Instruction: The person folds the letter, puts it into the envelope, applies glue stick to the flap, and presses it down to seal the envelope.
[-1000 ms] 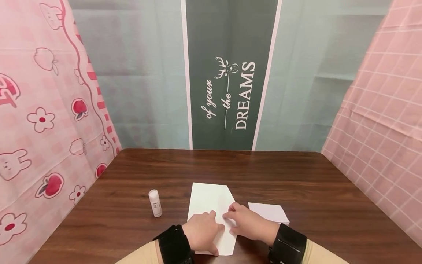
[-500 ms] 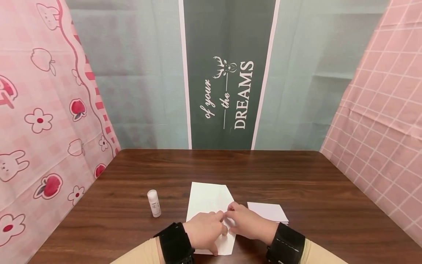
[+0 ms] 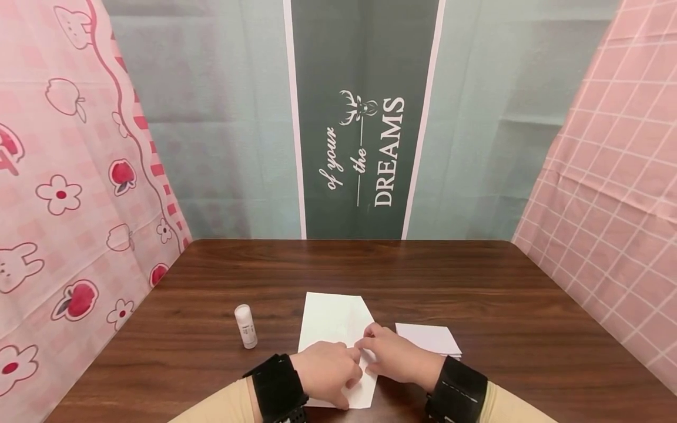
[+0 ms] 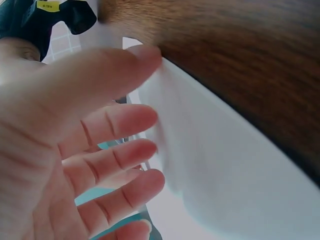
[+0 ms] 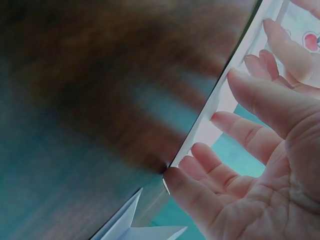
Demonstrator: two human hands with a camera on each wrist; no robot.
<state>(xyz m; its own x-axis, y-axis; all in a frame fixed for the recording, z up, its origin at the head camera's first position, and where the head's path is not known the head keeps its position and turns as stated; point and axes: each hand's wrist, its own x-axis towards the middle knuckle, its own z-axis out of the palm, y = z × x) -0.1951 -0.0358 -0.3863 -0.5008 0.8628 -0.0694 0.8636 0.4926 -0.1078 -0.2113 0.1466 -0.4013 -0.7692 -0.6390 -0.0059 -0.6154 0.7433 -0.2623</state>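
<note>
A white sheet of paper (image 3: pixel 328 317) with a slanted upper right side lies flat on the table before me. My left hand (image 3: pixel 325 371) rests over its lower middle, thumb near the bottom edge. In the left wrist view, the thumb and loosely bent fingertips touch the paper (image 4: pixel 235 175). On the sheet's right side, my right hand (image 3: pixel 394 355) presses with its fingertips, close to the left fingers. From the right wrist, the fingers (image 5: pixel 240 131) meet the paper along its edge without wrapping round it. The palms hide part of the sheet.
A white capped tube like a glue stick (image 3: pixel 245 326) stands left of the sheet. Folded white paper (image 3: pixel 428 339) lies just beyond my right hand. The dark wooden table (image 3: pixel 449 276) ends at hanging curtains on the back and both sides.
My left fingers have slid right across the sheet toward the right hand, and they look more bent. The right hand stays nearly in place at the paper's right side.
</note>
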